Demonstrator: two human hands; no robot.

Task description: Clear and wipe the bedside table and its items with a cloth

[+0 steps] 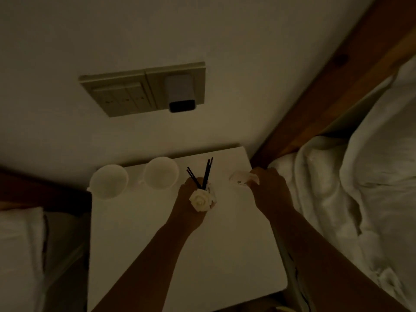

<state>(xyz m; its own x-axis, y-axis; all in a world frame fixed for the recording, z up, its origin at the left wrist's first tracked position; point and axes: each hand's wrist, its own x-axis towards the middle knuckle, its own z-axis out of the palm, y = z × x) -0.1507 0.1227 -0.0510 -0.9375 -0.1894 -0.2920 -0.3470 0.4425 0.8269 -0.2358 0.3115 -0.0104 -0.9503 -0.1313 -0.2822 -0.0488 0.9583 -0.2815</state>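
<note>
Two cups sit mid-frame; your left hand grips the reed diffuser, right hand clutches a cloth. Tilt it and it could spill.

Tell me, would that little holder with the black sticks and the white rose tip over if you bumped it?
Probably, yes. The small holder of thin black sticks and a white rose looks top-heavy: the sticks lean outward above a narrow base. The left hand wraps around it, so it seems light. The sticks look stiff; the holder's material is unclear.
</note>
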